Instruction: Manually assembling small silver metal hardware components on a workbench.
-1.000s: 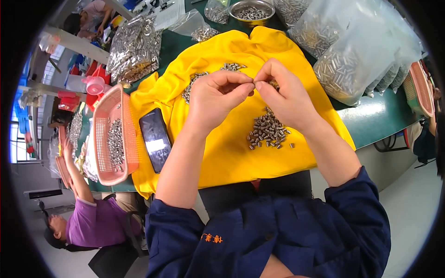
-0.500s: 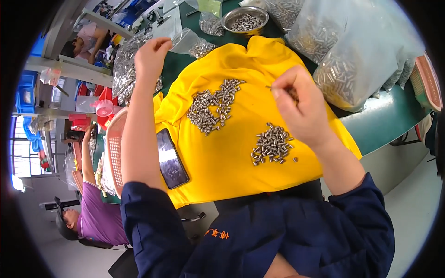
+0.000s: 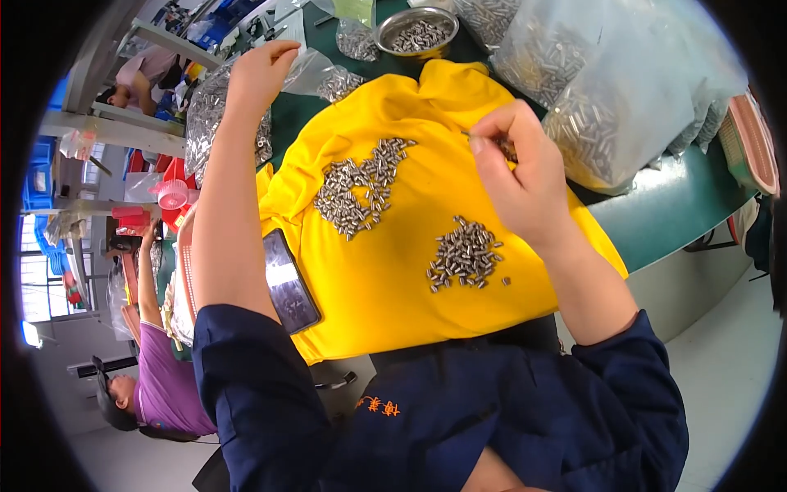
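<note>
A yellow cloth (image 3: 393, 279) covers the green table (image 3: 664, 205) in front of me. Two heaps of small metal cylinders lie on it, a larger heap (image 3: 361, 189) toward the far left and a smaller heap (image 3: 463, 258) nearer to me. My right hand (image 3: 516, 168) hovers over the cloth's far right part, its fingertips pinched on a thin metal pin (image 3: 469, 135). My left hand (image 3: 262, 70) is stretched far out to the left, fingers curled, over a clear bag of metal parts (image 3: 205, 115). Whether it holds anything is hidden.
A dark phone (image 3: 288, 280) lies on the cloth's left edge. A metal bowl (image 3: 414, 31) of parts stands at the back. Large clear bags of parts (image 3: 607, 90) fill the right. Pink baskets sit at left (image 3: 185, 246) and right (image 3: 750, 139). A co-worker in purple (image 3: 164, 381) sits at left.
My hands were together over the cloth a second ago. The left hand has since swung out to the far left, uncovering the larger heap; the right hand stayed pinched.
</note>
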A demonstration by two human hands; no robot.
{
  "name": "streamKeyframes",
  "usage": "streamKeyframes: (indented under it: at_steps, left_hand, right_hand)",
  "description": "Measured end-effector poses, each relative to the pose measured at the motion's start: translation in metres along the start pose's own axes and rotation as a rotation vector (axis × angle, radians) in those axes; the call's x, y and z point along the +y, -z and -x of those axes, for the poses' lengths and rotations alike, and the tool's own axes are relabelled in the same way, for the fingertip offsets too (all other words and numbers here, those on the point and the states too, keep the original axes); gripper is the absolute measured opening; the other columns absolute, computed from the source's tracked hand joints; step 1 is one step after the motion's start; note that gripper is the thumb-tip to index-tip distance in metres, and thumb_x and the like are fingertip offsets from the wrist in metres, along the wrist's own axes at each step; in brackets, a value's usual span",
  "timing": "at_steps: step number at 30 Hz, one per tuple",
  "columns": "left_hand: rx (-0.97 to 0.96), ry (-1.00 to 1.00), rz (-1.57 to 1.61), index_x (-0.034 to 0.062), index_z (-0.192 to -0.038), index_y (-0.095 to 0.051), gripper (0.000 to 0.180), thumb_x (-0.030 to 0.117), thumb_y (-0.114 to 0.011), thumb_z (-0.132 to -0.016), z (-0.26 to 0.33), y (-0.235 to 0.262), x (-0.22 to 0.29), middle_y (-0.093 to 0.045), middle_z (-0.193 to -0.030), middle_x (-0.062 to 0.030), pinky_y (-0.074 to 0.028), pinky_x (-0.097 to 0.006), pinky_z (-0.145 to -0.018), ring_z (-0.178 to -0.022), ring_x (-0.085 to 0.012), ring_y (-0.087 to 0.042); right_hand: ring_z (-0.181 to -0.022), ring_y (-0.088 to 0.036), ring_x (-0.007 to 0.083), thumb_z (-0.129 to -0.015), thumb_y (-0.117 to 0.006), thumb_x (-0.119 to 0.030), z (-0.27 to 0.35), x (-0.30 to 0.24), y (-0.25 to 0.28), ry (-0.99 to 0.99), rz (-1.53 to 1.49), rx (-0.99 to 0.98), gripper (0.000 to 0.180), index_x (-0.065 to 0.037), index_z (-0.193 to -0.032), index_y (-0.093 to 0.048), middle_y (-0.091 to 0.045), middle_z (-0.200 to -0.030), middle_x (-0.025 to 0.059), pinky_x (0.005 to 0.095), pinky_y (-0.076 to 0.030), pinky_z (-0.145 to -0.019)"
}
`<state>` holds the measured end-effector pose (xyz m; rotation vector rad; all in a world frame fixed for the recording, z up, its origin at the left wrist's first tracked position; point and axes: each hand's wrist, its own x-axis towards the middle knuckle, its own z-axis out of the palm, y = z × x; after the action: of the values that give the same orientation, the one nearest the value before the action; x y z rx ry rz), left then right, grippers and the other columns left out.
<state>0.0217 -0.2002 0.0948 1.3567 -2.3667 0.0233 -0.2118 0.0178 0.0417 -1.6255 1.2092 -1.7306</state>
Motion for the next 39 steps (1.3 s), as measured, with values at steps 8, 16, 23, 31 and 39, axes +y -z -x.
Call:
streamKeyframes:
  at_steps: [8, 16, 23, 31, 39]
  left_hand:
    - [-0.294, -0.289, 0.13, 0.0062, -0.092, -0.06, 0.022, 0.015, -0.058, -0.072, 0.113, -0.052, 0.091, -0.058, -0.094, -0.0106, -0.043, -0.033, -0.077, -0.087, -0.0267, -0.054]
    - [-0.218, -0.16, 0.03, 0.0069, -0.086, -0.06, 0.017, 0.014, -0.056, -0.071, 0.137, -0.064, 0.087, -0.057, -0.086, -0.0101, -0.043, -0.035, -0.073, -0.084, -0.0267, -0.054]
    - [-0.307, -0.116, -0.096, 0.0084, -0.081, -0.062, 0.013, 0.014, -0.056, -0.071, 0.13, -0.063, 0.092, -0.059, -0.08, -0.0117, -0.044, -0.036, -0.069, -0.077, -0.0279, -0.056]
    - [-0.131, 0.392, 1.135, 0.0015, -0.093, -0.059, 0.016, 0.008, -0.052, -0.08, 0.149, -0.043, 0.101, -0.063, -0.083, -0.0071, -0.046, -0.025, -0.065, -0.074, -0.0167, -0.06]
    - [-0.241, 0.452, 1.889, 0.0003, -0.096, -0.056, 0.015, 0.006, -0.053, -0.082, 0.172, -0.053, 0.115, -0.059, -0.085, -0.0073, -0.047, -0.025, -0.068, -0.075, -0.0142, -0.057]
  right_hand:
    - [-0.054, -0.047, 0.013, -0.076, -0.05, -0.005, 0.004, 0.013, -0.015, 0.044, 0.048, -0.033, 0.006, -0.002, -0.08, -0.047, -0.051, -0.064, 0.0072, 0.0243, -0.04, -0.052]
    - [-0.055, -0.051, 0.0204, -0.076, -0.049, -0.007, 0.016, 0.02, -0.03, -0.031, 0.107, -0.152, 0.007, -0.002, -0.079, -0.046, -0.053, -0.064, 0.01, 0.0288, -0.041, -0.053]
    - [-0.058, -0.052, 0.0206, -0.075, -0.049, -0.007, 0.019, 0.021, -0.032, -0.006, 0.148, -0.205, 0.006, -0.002, -0.078, -0.047, -0.053, -0.066, 0.0102, 0.0286, -0.041, -0.055]
    - [-0.065, -0.049, 0.0124, -0.077, -0.049, -0.007, 0.018, 0.019, -0.03, -0.128, 0.047, -0.252, 0.007, -0.002, -0.082, -0.047, -0.052, -0.071, 0.0052, 0.0237, -0.039, -0.06]
    - [-0.071, -0.04, 0.0034, -0.079, -0.048, -0.005, 0.011, 0.011, -0.019, -0.342, -0.189, -0.45, 0.004, -0.005, -0.082, -0.047, -0.045, -0.076, -0.0035, 0.0172, -0.035, -0.063]
